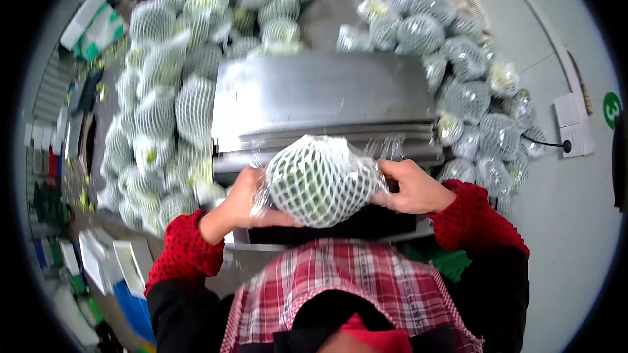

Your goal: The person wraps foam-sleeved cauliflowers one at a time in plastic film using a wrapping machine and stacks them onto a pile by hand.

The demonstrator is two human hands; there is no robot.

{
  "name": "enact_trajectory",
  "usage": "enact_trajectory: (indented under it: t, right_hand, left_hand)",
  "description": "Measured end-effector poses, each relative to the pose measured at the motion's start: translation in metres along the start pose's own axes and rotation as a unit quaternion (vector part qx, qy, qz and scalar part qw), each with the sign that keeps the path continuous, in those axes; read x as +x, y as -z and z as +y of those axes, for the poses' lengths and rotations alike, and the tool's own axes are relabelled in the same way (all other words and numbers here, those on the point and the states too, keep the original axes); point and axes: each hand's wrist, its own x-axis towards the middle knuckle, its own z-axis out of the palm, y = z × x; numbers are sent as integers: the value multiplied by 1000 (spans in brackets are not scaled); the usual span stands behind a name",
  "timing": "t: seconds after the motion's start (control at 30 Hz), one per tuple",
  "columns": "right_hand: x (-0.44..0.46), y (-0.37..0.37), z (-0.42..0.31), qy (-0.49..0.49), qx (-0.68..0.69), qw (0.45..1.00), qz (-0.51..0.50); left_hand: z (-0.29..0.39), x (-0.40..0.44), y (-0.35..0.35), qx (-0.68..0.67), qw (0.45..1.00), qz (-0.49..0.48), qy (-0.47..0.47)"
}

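In front of my body is a round, pale green vegetable (pixel 320 183) in a white foam net, with clear plastic film (pixel 260 193) around it. It looks like a head of cabbage, but the net hides its exact kind. My left hand (pixel 239 206) grips its left side, thumb up and fingers below, with film bunched at the palm. On the other side my right hand (pixel 413 187) closes on the right end of the netted vegetable and its film. Just beyond it stands a metal wrapping machine (pixel 327 91) with a smooth, curved top.
A large heap of foam-netted vegetables (pixel 160 111) lies left of the machine. More film-wrapped ones (pixel 466 101) are piled to the right, against a pale wall (pixel 569 235). White boxes (pixel 98 261) stand at lower left. A cable and socket (pixel 572 144) are on the wall.
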Motion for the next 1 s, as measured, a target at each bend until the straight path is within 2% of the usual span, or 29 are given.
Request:
enact_trajectory:
  t: [0.07,0.1,0.13,0.2,0.23,0.27,0.33,0.37,0.4,0.47,0.5,0.53,0.57,0.6,0.63,0.67,0.7,0.8,0.87,0.9,0.93,1.0]
  right_hand:
    - [-22,-13,23,-181,153,968,-79]
    - [-36,-17,29,-198,277,940,-31]
    - [-53,-25,34,-211,391,895,19]
    - [-74,-46,26,-105,248,957,112]
    - [-72,-54,26,-82,215,963,141]
    - [-70,-59,26,-60,181,967,170]
    - [-58,-62,21,-88,221,940,245]
    - [-57,-56,21,-102,199,940,259]
    - [-60,-50,22,-117,177,937,277]
    - [-85,-36,23,-189,173,922,290]
    - [-95,-33,19,-226,196,909,291]
    - [-99,-36,20,-204,214,907,301]
    - [-94,-44,20,-205,239,894,318]
    - [-85,-51,20,-195,263,884,333]
    - [-82,-53,27,-191,265,887,328]
    - [-82,-53,39,-190,286,873,346]
    - [-83,-53,45,-194,306,859,362]
    - [-84,-57,44,-181,298,863,366]
    - [-80,-62,42,-183,297,862,369]
    - [-79,-66,42,-185,299,859,373]
    - [-79,-68,41,-186,301,856,378]
    - [-79,-65,42,-177,305,856,379]
  left_hand:
    - [-7,-35,-24,-201,974,32,101]
    - [-46,-58,-46,-394,885,66,240]
    - [-53,-64,-49,-479,840,84,240]
    - [-18,-77,-56,-658,712,148,192]
    - [-29,-90,-74,-651,730,155,136]
    - [-24,-88,-91,-494,805,227,238]
    - [-44,-106,-115,-358,867,282,201]
    - [-37,-101,-120,-325,834,382,229]
    - [-15,-98,-114,-295,820,424,246]
    - [-29,-139,-90,-365,753,500,223]
    - [-32,-152,-84,-345,767,489,232]
    - [-27,-161,-83,-324,776,484,240]
    - [-24,-154,-93,-237,785,482,309]
    - [-35,-155,-104,-191,848,387,309]
    - [-29,-138,-116,-198,860,355,309]
    - [-34,-133,-129,-254,886,302,244]
    - [-32,-125,-134,-207,920,246,224]
    - [-51,-102,-156,-223,939,225,134]
    - [-46,-91,-160,-150,954,217,143]
    - [-40,-86,-160,-160,941,217,206]
    - [-44,-88,-163,-161,940,217,206]
    - [-49,-89,-162,-368,862,310,157]
